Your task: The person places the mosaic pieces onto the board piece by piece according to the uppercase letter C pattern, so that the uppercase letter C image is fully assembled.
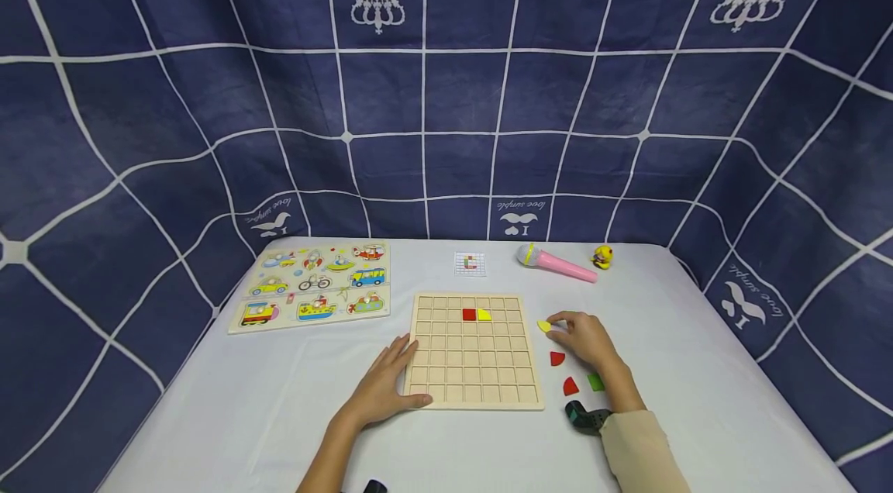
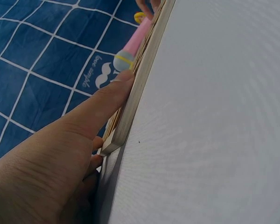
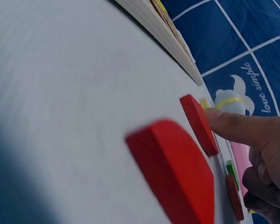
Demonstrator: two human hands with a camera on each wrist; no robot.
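Right hand (image 1: 586, 336) pinches one yellow piece (image 1: 543, 326) right of the board (image 1: 471, 359)!
Left hand (image 1: 384, 383), fingers out, touches its left edge; two tiles (image 1: 469, 315) on it, three reds (image 3: 199, 125) beside.

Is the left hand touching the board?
Touching. The left wrist view shows the left hand with its thumb on the edge of the board.

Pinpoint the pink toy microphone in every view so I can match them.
Head: the pink microphone lies right of centre, beyond the grid board.
Left wrist: upper middle, past the board's edge.
Right wrist: right side, partly hidden behind the right hand.
Shared landmark: the grid board, partly visible in both wrist views.
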